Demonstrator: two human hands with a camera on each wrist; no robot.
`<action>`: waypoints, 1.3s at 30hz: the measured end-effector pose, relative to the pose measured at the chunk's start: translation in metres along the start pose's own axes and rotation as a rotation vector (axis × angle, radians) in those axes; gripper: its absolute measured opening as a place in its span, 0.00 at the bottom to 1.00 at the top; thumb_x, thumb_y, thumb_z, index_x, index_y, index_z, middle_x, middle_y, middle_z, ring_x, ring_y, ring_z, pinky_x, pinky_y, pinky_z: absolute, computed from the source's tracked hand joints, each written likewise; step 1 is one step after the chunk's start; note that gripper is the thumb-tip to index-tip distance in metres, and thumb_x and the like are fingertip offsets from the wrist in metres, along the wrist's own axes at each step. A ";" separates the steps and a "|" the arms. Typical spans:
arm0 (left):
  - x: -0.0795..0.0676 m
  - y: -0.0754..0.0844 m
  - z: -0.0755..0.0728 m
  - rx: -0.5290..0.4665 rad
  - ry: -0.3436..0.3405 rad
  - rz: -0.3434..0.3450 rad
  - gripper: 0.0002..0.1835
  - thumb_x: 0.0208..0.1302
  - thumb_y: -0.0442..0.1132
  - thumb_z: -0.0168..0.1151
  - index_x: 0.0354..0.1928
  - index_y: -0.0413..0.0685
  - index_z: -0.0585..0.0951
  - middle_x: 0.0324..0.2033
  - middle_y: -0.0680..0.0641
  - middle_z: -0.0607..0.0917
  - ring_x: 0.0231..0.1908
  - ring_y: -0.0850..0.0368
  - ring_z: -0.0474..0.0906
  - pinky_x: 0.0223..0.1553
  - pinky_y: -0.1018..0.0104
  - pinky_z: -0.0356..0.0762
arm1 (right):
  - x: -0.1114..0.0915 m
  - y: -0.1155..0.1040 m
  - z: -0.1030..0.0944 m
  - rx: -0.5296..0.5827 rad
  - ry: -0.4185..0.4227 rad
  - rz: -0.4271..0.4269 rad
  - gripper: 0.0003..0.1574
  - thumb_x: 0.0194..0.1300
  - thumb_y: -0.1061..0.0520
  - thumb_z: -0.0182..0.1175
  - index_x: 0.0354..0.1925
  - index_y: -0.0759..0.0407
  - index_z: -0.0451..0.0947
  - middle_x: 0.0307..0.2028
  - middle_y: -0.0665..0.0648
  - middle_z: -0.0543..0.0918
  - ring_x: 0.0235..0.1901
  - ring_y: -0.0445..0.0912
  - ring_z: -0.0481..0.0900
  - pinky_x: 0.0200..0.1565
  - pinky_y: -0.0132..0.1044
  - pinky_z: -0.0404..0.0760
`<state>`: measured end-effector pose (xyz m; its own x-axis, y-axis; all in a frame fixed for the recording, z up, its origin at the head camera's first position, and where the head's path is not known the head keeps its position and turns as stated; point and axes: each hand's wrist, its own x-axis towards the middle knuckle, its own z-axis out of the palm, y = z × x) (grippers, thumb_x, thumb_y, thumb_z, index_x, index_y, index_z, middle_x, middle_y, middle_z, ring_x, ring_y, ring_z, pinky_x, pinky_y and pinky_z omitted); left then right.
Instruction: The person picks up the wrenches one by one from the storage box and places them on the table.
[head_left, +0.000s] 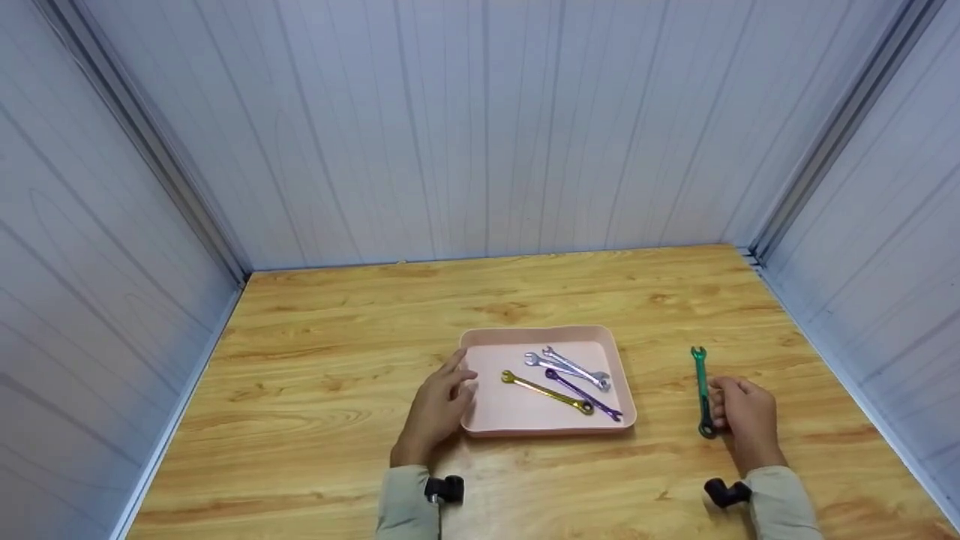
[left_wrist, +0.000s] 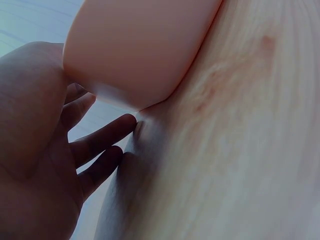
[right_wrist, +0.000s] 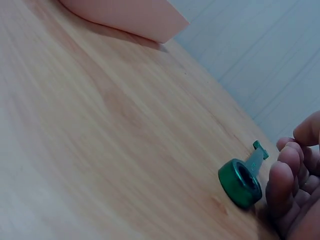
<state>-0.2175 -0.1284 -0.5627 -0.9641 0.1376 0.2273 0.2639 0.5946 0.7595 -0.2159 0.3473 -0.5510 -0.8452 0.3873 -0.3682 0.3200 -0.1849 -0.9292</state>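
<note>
A shallow pink tray (head_left: 487, 420) holds a yellow-gold combination wrench (head_left: 547, 391), a purple wrench (head_left: 589, 395) and two silver wrenches (head_left: 541, 361). At its left side, my left hand (head_left: 439, 405) holds the rim, the thumb over the edge. In the left wrist view the tray wall (left_wrist: 135, 45) covers part of that hand, while two lower fingers (left_wrist: 107, 137) stretch out under the corner. To the right, a green wrench (head_left: 702, 390) lies on the table, its ring end (right_wrist: 240, 182) toward me. My right hand (head_left: 746, 416) rests beside it, fingers loosely curled.
The wood-grain table (head_left: 322, 360) is enclosed by pale panel walls (head_left: 480, 135) at the back and on both sides. A black wrist camera mount (head_left: 444, 489) sits at the left sleeve, and another mount (head_left: 726, 493) at the right sleeve.
</note>
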 end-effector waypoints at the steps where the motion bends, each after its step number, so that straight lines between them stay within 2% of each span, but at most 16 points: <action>1: 0.000 0.000 0.000 -0.001 -0.001 -0.002 0.12 0.70 0.38 0.61 0.52 0.45 0.86 0.73 0.50 0.67 0.69 0.45 0.65 0.69 0.47 0.62 | -0.001 -0.001 0.000 0.011 -0.007 0.006 0.20 0.72 0.54 0.57 0.52 0.70 0.76 0.24 0.52 0.77 0.18 0.39 0.72 0.16 0.34 0.76; 6: 0.000 0.000 0.001 -0.007 -0.001 -0.004 0.12 0.71 0.39 0.60 0.52 0.45 0.86 0.73 0.51 0.67 0.70 0.47 0.64 0.69 0.49 0.61 | -0.006 -0.005 0.003 0.032 -0.029 0.016 0.20 0.73 0.53 0.56 0.53 0.70 0.75 0.24 0.51 0.76 0.18 0.39 0.71 0.16 0.33 0.73; 13: 0.000 0.001 0.001 -0.016 0.000 -0.017 0.12 0.71 0.39 0.61 0.52 0.46 0.86 0.72 0.50 0.68 0.71 0.49 0.63 0.70 0.49 0.61 | -0.012 -0.013 0.011 -0.092 -0.026 -0.036 0.21 0.74 0.51 0.55 0.50 0.69 0.77 0.24 0.50 0.78 0.18 0.38 0.72 0.16 0.31 0.73; 20: 0.000 0.001 0.002 -0.017 0.003 -0.002 0.12 0.71 0.39 0.61 0.51 0.44 0.86 0.72 0.49 0.68 0.70 0.47 0.64 0.70 0.48 0.61 | -0.018 -0.018 0.022 -0.030 -0.073 -0.050 0.19 0.75 0.50 0.55 0.44 0.66 0.82 0.23 0.50 0.78 0.18 0.38 0.72 0.16 0.30 0.73; 26: -0.001 0.002 0.001 -0.030 -0.003 -0.013 0.12 0.71 0.39 0.60 0.52 0.44 0.86 0.73 0.49 0.67 0.71 0.48 0.63 0.70 0.49 0.60 | -0.024 -0.021 0.035 0.006 -0.175 -0.045 0.17 0.76 0.51 0.54 0.36 0.59 0.83 0.23 0.50 0.78 0.19 0.39 0.73 0.19 0.30 0.73; 31: -0.001 0.002 0.000 -0.021 0.002 -0.007 0.12 0.71 0.39 0.60 0.51 0.45 0.86 0.72 0.49 0.68 0.70 0.47 0.64 0.70 0.49 0.61 | -0.027 -0.023 0.046 0.002 -0.243 -0.024 0.16 0.76 0.52 0.54 0.37 0.59 0.82 0.23 0.49 0.78 0.19 0.38 0.73 0.18 0.30 0.73; 39: 0.000 0.000 0.000 -0.012 0.004 0.003 0.12 0.71 0.39 0.61 0.51 0.45 0.86 0.72 0.49 0.68 0.70 0.46 0.64 0.69 0.48 0.62 | -0.032 -0.025 0.068 0.057 -0.258 -0.024 0.16 0.76 0.55 0.53 0.34 0.60 0.82 0.21 0.49 0.77 0.18 0.39 0.72 0.19 0.29 0.71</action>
<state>-0.2178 -0.1280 -0.5623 -0.9631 0.1362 0.2321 0.2673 0.5844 0.7661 -0.2259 0.2783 -0.5133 -0.9357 0.1508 -0.3188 0.2801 -0.2317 -0.9316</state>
